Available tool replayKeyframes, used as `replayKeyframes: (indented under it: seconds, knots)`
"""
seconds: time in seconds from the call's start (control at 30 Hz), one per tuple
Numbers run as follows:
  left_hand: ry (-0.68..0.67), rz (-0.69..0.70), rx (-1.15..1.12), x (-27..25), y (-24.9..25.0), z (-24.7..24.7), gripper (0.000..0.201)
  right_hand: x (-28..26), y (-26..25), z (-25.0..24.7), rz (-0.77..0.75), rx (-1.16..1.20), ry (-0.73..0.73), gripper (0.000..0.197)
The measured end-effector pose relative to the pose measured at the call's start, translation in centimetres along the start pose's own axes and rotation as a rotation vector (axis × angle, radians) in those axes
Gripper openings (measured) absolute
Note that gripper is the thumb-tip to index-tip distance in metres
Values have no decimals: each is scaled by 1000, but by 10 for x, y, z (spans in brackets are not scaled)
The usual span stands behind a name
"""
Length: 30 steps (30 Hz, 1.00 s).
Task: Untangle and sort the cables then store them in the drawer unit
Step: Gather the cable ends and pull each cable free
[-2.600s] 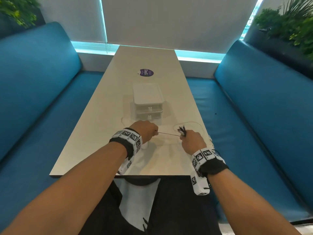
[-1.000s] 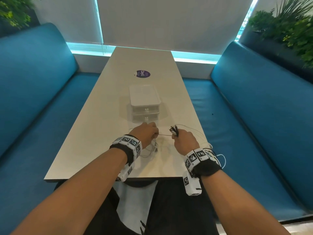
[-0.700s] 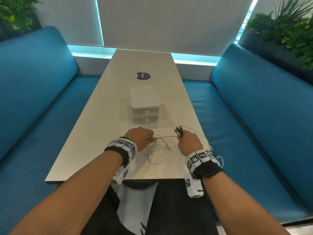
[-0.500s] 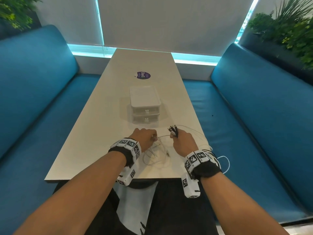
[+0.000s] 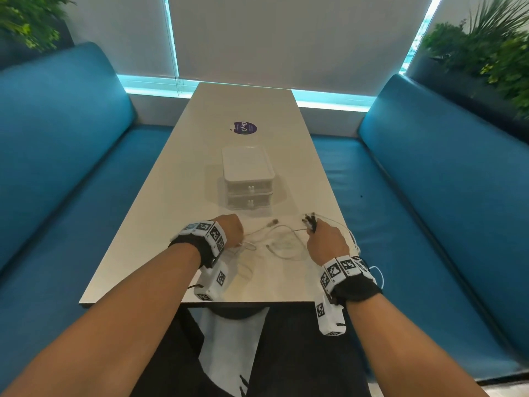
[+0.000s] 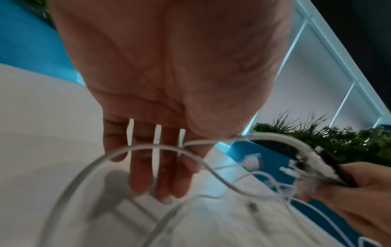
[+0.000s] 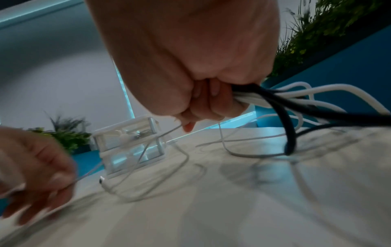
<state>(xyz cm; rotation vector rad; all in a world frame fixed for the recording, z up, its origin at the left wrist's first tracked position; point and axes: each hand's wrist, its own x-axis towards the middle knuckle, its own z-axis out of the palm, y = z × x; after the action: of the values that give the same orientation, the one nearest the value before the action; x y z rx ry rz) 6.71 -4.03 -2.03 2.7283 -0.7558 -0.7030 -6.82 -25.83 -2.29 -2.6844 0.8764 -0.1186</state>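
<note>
Loose white cables (image 5: 282,245) lie looped on the table (image 5: 200,173) between my hands. My left hand (image 5: 229,230) is low over the table, its fingers (image 6: 148,167) nearly straight, and thumb and forefinger pinch a thin white cable (image 7: 88,173). My right hand (image 5: 325,240) is a fist round a bundle of white and black cables (image 7: 275,100), whose plug ends (image 5: 309,217) stick up out of it. A free plug (image 5: 272,222) lies on the table between the hands. The clear two-drawer unit (image 5: 247,179) stands just beyond, both drawers closed.
Blue benches (image 5: 429,196) run along both sides of the table. A purple sticker (image 5: 244,128) is on the tabletop behind the drawer unit. One white cable loop (image 5: 378,273) hangs over the table's right edge. The near edge (image 5: 200,303) is right below my wrists.
My left hand has slid left along the thin cable, and the plug end it was near now lies free between the hands. The right hand keeps its grip on the bundle.
</note>
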Motion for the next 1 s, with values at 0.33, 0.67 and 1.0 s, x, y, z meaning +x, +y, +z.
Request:
replayKeyframes:
  seconds: [0.33, 0.67, 1.0]
  knots:
    - [101, -30, 223, -10, -16, -8, 20, 2, 13, 1, 105, 17, -8, 25]
    - [332, 45, 296, -17, 2, -21, 27, 6, 16, -8, 41, 182, -39, 19]
    - [155, 298, 352, 1, 60, 35, 47, -2, 14, -6, -39, 257, -57, 17]
